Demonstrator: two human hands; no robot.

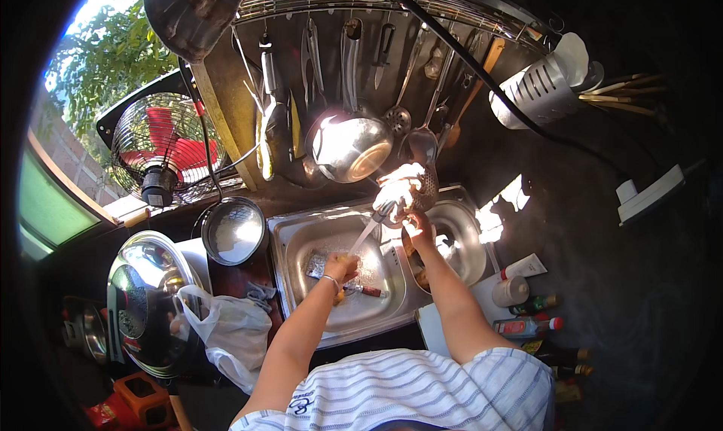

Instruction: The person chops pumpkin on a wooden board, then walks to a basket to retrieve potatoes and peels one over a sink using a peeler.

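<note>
My left hand [342, 268], with a bracelet at the wrist, is over the left basin [390, 301] of a double stainless steel sink. Its fingers are closed round a small yellowish piece, mostly hidden, in the running water [364, 236]. That stream comes from the faucet [385, 209]. Below the hand lies a tool with a dark red handle [370, 291], beside yellow scraps [339, 298]. My right hand [419, 231] is raised beside the faucet, above the right basin [471, 261]; glare hides what its fingers touch. Brownish pieces [421, 278] show under that forearm.
A metal pot [232, 230], a lidded wok [149, 304] and a white plastic bag [231, 324] stand left. Utensils and a steel bowl [353, 148] hang behind the sink. Bottles [528, 326] line the right side. A fan [169, 146] sits at the window; a black cable [480, 72] crosses above.
</note>
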